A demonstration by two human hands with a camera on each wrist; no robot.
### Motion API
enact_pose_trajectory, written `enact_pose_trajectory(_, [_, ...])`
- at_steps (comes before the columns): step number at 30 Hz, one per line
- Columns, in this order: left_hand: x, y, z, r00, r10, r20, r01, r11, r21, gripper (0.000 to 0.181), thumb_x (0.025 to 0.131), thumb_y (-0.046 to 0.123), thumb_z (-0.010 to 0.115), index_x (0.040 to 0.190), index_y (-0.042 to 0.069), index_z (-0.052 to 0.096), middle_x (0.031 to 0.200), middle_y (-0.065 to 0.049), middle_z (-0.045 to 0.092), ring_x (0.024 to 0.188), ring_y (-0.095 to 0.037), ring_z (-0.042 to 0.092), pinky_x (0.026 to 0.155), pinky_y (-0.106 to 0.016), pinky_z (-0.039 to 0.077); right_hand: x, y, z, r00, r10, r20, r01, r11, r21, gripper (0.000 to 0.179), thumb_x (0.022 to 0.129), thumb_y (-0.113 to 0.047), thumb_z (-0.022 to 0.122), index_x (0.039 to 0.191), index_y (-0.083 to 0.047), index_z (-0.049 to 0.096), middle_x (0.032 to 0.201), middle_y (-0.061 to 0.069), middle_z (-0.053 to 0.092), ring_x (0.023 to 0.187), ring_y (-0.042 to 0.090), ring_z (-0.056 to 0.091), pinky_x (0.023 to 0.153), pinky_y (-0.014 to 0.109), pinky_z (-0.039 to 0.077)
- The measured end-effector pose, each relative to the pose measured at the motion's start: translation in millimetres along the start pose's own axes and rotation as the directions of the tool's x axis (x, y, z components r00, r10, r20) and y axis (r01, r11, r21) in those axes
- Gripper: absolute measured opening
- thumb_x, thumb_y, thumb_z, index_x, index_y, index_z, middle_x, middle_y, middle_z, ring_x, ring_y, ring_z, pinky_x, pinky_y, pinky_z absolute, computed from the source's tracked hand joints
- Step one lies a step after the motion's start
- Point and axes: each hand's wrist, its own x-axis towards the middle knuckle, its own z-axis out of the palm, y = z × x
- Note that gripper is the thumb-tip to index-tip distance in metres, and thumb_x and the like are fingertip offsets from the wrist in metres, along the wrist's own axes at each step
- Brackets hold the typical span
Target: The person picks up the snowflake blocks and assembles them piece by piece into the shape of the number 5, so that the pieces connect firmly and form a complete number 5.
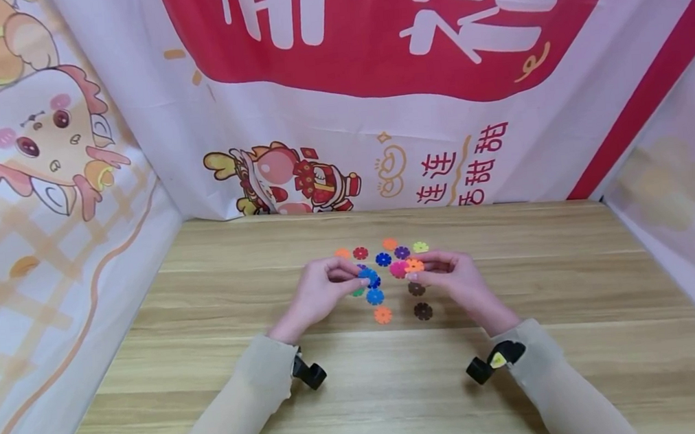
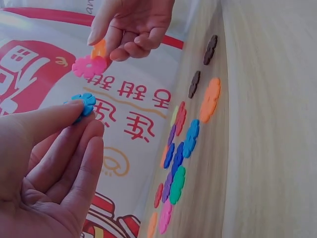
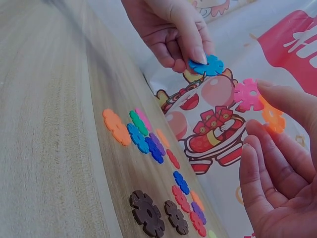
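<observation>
My left hand [image 1: 323,291] pinches a light blue snowflake disc [image 3: 209,66] between thumb and forefinger, up off the table. Across from it, my right hand [image 1: 461,281] holds a pink snowflake disc [image 3: 243,94] and an orange snowflake disc [image 3: 273,119] linked edge to edge. The orange one sits between thumb and fingers, while the pink one juts out toward the left hand. A small gap separates the blue disc from the pink one. Below the hands, loose discs lie flat, among them another orange disc [image 1: 383,315] and a dark brown disc [image 1: 423,312].
More notched discs are scattered on the wooden table [image 1: 388,393], including a dark blue disc [image 1: 384,260], a red disc [image 1: 360,252] and a green disc [image 2: 177,184]. A printed cloth [image 1: 327,129] hangs behind the table's far edge, with further cloths at both sides.
</observation>
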Motion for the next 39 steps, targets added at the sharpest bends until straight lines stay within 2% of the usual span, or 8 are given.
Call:
enact_pose_trajectory(6, [1.2, 5.7, 5.3, 0.998, -0.051, 0.028, 0.053, 0.993, -0.106, 0.023, 0.092, 0.030, 0.079, 0.107, 0.012, 0.075, 0.093, -0.002, 0.076, 0.085, -0.018, 0.073, 0.085, -0.050, 0.057, -0.7, -1, 1, 1.000, -0.005, 0.008, 0.005, 1.000, 0.006, 0.054, 0.081, -0.033, 0.089, 0.126, -0.010, 0.070, 0.116, 0.011, 0.067, 0.106, 0.027, 0.062, 0.098, 0.052, 0.050])
enact_pose_trajectory(9, [2.7, 9.6, 7.4, 0.996, -0.074, 0.048, 0.081, 0.985, -0.155, 0.026, 0.094, 0.028, 0.077, 0.112, 0.009, 0.073, 0.095, -0.006, 0.076, 0.085, -0.020, 0.074, 0.088, -0.051, 0.057, -1.3, -1, 1, 1.000, -0.010, 0.012, 0.010, 1.000, 0.011, 0.053, 0.082, -0.033, 0.088, 0.126, -0.010, 0.070, 0.116, 0.011, 0.068, 0.106, 0.026, 0.063, 0.098, 0.051, 0.050])
enact_pose_trajectory(16, [5.3, 14.3, 10.9, 0.995, -0.082, 0.058, 0.091, 0.980, -0.177, 0.034, 0.095, 0.023, 0.075, 0.121, 0.001, 0.069, 0.094, -0.007, 0.077, 0.084, -0.022, 0.074, 0.082, -0.035, 0.059, -2.4, -2, 3, 0.999, -0.028, 0.026, 0.027, 0.999, 0.022, 0.050, 0.083, -0.030, 0.088, 0.126, -0.010, 0.070, 0.115, 0.012, 0.068, 0.104, 0.027, 0.065, 0.097, 0.048, 0.052])
enact_pose_trajectory(25, [6.8, 12.8, 13.9, 0.995, -0.085, 0.054, 0.094, 0.976, -0.197, 0.025, 0.096, 0.019, 0.075, 0.115, 0.004, 0.072, 0.092, -0.008, 0.077, 0.083, -0.022, 0.074, 0.083, -0.034, 0.059, -3.2, -2, 7, 0.998, -0.043, 0.053, 0.039, 0.997, 0.060, 0.049, 0.084, -0.026, 0.087, 0.126, -0.008, 0.069, 0.113, 0.011, 0.071, 0.102, 0.027, 0.068, 0.089, 0.032, 0.056])
enact_pose_trajectory(30, [6.6, 14.6, 14.0, 0.993, -0.099, 0.057, 0.109, 0.972, -0.208, 0.025, 0.096, 0.019, 0.074, 0.116, 0.004, 0.072, 0.092, -0.007, 0.077, 0.084, -0.022, 0.074, 0.086, -0.035, 0.058, -3.1, -3, 10, 0.997, -0.058, 0.051, 0.054, 0.995, 0.083, 0.050, 0.084, -0.024, 0.087, 0.128, -0.010, 0.068, 0.111, 0.010, 0.073, 0.100, 0.027, 0.069, 0.089, 0.033, 0.056])
enact_pose_trajectory(34, [6.4, 16.9, 13.5, 0.991, -0.110, 0.071, 0.122, 0.971, -0.205, 0.027, 0.097, 0.019, 0.074, 0.118, 0.003, 0.071, 0.093, -0.007, 0.077, 0.086, -0.022, 0.074, 0.088, -0.036, 0.057, -3.0, -1, 10, 0.994, -0.089, 0.059, 0.085, 0.994, 0.076, 0.050, 0.086, -0.030, 0.085, 0.129, -0.011, 0.070, 0.115, 0.009, 0.071, 0.102, 0.028, 0.067, 0.092, 0.042, 0.055])
enact_pose_trajectory(36, [6.4, 17.5, 13.3, 0.990, -0.115, 0.077, 0.129, 0.970, -0.205, 0.027, 0.097, 0.019, 0.074, 0.119, 0.003, 0.071, 0.093, -0.007, 0.077, 0.086, -0.022, 0.074, 0.088, -0.036, 0.057, -2.9, -1, 10, 0.993, -0.104, 0.061, 0.099, 0.992, 0.072, 0.048, 0.087, -0.033, 0.084, 0.127, -0.009, 0.071, 0.116, 0.008, 0.071, 0.103, 0.028, 0.066, 0.093, 0.047, 0.053])
enact_pose_trajectory(39, [7.1, 17.0, 13.8, 0.990, -0.114, 0.084, 0.130, 0.970, -0.207, 0.026, 0.097, 0.019, 0.074, 0.118, 0.004, 0.071, 0.094, -0.007, 0.077, 0.086, -0.022, 0.074, 0.086, -0.035, 0.058, -2.6, 0, 11, 0.992, -0.116, 0.054, 0.112, 0.991, 0.078, 0.043, 0.088, -0.035, 0.082, 0.121, -0.008, 0.074, 0.116, 0.007, 0.072, 0.103, 0.028, 0.066, 0.094, 0.048, 0.052])
